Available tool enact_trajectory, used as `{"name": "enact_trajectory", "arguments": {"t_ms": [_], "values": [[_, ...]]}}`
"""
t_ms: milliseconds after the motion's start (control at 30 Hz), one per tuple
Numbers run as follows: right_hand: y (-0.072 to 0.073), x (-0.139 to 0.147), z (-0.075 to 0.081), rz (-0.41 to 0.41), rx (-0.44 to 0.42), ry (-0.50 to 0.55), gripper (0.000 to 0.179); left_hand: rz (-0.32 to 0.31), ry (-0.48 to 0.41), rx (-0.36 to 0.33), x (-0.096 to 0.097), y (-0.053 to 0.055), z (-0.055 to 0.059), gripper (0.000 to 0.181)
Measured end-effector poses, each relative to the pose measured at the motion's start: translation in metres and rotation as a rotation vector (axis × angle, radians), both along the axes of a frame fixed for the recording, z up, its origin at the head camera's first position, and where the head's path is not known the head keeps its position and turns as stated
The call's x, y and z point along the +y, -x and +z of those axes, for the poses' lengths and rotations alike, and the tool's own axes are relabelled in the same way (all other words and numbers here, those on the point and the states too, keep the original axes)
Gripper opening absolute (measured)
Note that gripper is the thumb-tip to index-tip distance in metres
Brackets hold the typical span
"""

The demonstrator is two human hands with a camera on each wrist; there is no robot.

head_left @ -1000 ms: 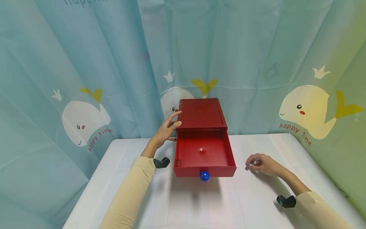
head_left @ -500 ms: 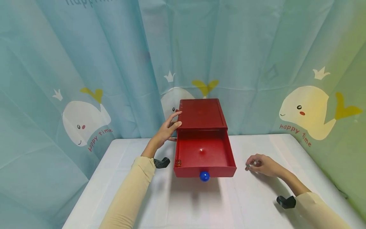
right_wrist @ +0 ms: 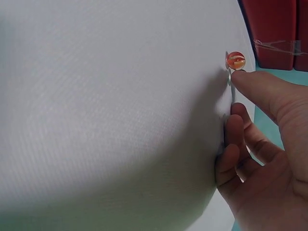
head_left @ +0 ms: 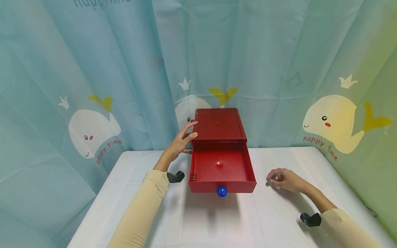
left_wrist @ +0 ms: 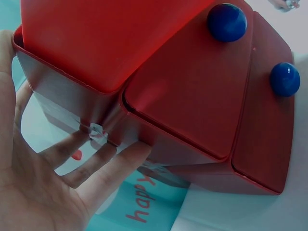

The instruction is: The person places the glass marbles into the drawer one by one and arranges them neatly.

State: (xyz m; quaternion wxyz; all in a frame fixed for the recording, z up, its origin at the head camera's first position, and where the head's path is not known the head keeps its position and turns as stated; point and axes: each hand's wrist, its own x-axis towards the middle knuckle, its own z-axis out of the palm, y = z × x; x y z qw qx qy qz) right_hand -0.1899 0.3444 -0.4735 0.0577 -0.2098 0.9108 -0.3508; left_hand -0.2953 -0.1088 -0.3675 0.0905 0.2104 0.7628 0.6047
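A red desktop drawer cabinet (head_left: 218, 124) stands at the middle back of the table, its top drawer (head_left: 227, 175) pulled out. Small orange-brown glass marbles (head_left: 193, 177) lie in the drawer's front left corner. My left hand (head_left: 177, 143) rests on the cabinet's left side and upper edge, fingers spread and mostly straight. On the table to the right, my right hand (head_left: 286, 179) has curled fingers, with thumb and forefinger pinching at a small glass marble, mostly hidden. Beyond the thumb tip, the right wrist view shows an orange-and-clear marble (right_wrist: 236, 60).
Blue round knobs (left_wrist: 227, 22) stick out from the drawer fronts. A white cloth (head_left: 248, 220) covers the table. Behind it hangs a blue-green curtain (head_left: 266, 62) with whale prints. Dark wrist-camera mounts (head_left: 311, 219) sit at both wrists.
The head view has shifted slightly, so the scene sits a little lower. Both hands keep nearly the same places, and the drawer stays pulled out.
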Motion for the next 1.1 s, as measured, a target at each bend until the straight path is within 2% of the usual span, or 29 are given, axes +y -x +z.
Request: {"name": "enact_trajectory", "arguments": {"t_ms": [300,500,700,900,1100], "values": [[0.001,0.002,0.008,0.078,0.021,0.078,0.009,0.007,0.009,-0.009,0.000,0.001,0.000,0.058],[0.006,0.006,0.020,0.102,0.063,0.046,0.009,0.002,0.002,-0.013,-0.001,-0.001,0.001,0.059],[0.008,0.011,0.045,0.110,0.136,0.035,0.011,0.006,0.006,-0.008,0.000,-0.001,0.003,0.059],[0.006,0.010,0.075,0.045,0.166,0.030,0.011,0.003,0.011,-0.002,0.000,-0.001,0.002,0.059],[0.008,0.009,0.094,0.010,0.195,0.012,0.012,-0.004,0.005,-0.006,-0.001,-0.001,0.002,0.060]]}}
